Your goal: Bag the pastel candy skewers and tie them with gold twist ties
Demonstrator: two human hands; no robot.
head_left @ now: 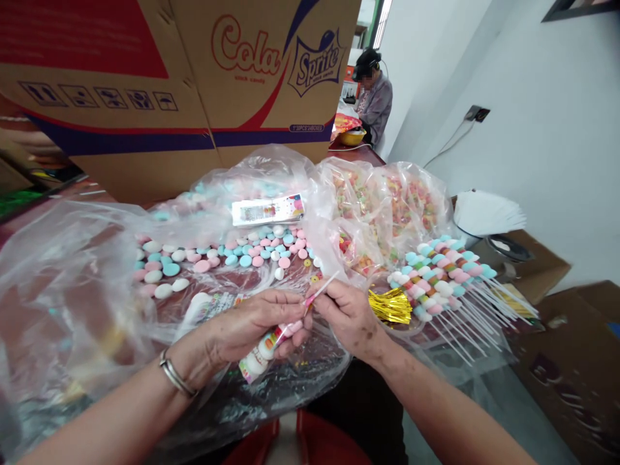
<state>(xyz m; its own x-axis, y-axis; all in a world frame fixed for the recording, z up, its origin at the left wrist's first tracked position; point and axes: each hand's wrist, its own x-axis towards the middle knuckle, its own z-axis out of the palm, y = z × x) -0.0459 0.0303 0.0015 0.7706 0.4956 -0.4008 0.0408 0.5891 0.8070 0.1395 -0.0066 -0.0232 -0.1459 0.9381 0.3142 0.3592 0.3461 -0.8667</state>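
A wrapped candy skewer (pixel 265 347) slants across the middle, its white stick pointing up and right. My left hand (pixel 271 320) is closed around its wrapper near the stick. Beside it, my right hand (pixel 349 316) pinches at the gathered wrapper neck by the stick; whatever is between those fingertips is too small to make out. Gold twist ties (pixel 390 305) lie just right of my right hand. Farther right is a pile of unwrapped candy skewers (pixel 440 274) with white sticks. Printed wrappers (pixel 213 305) lie behind my left wrist.
Loose pastel candies (pixel 249 250) and a wrapper stack (pixel 268 210) lie on clear plastic. Bags of gummy candy (pixel 387 200) stand behind. A large carton (pixel 194 84) blocks the back left. Another person (pixel 375 103) sits at the back. Open boxes (pixel 576 361) are at right.
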